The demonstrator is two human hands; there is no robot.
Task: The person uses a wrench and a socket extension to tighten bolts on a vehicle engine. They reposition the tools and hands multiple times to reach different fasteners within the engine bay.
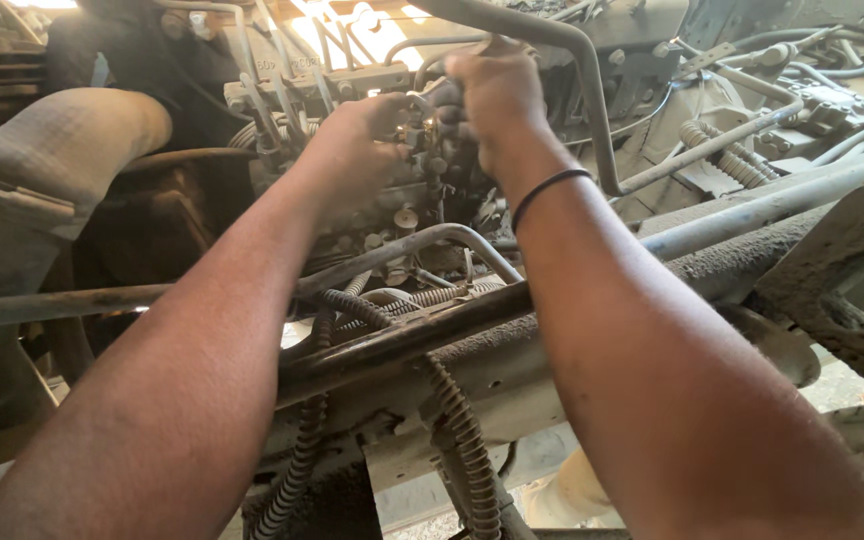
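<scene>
Your left hand (357,135) is closing its fingers around a small fitting (420,122) on the engine block's pump (392,215), thumb and fingertips pinching in from the left. Your right hand (497,95) is curling over the same spot from above and the right, knuckles toward you, fingers folded narrow; whether it is gripping a tool or just the fitting, you cannot tell from here (the fingers are hiding it). A black band (549,188) is sitting on that wrist.

Judging by the grip, you are working at the fitting itself, one hand steadying while the other is turning or pulling. The next move looks to be calling for a firm, small twist in a cramped pocket, with the steadying fingers kept off the thin lines around it.

Both forearms are reaching up and away from you, nearly straight, converging on the fitting. The left is passing over a rusty bar (402,335), and the right is crossing the same bar further along.

Just below the hands, a bent grey pipe (432,240) is looping across the pump. Spring-wrapped hoses (462,420) are dropping down between your arms. A curved tube (592,90) is arching past your right hand. Far left, a fat dusty duct (62,150) is bulging out; to the right, the frame rail (752,215) is running off under grime.
</scene>
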